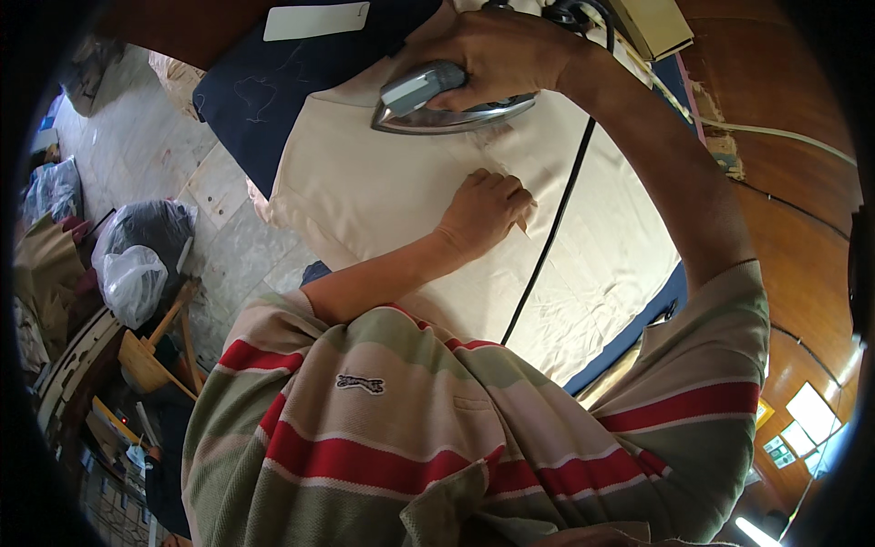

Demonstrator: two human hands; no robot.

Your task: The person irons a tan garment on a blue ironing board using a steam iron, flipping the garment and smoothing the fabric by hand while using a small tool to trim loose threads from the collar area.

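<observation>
My right hand (510, 59) is wrapped round a clothes iron (421, 89) with a grey body and a shiny metal soleplate. The iron lies over the far part of a cream cloth (355, 169), its tip pointing left. Nearer to me, my left hand (486, 211) is closed, fingers curled, with a small fold of the cream cloth pinched at its fingertips. A black cord (558, 223) runs across the cloth, just right of my left hand. Under the iron, the cloth's surface is hidden.
Dark navy fabric (241, 123) lies at the far left, bearing loose threads and a white card (315, 22). A cardboard box (652, 27) stands at the far right by a wooden panel (775, 219). Plastic bags (137, 278) and a wooden stool (150, 369) are on the left.
</observation>
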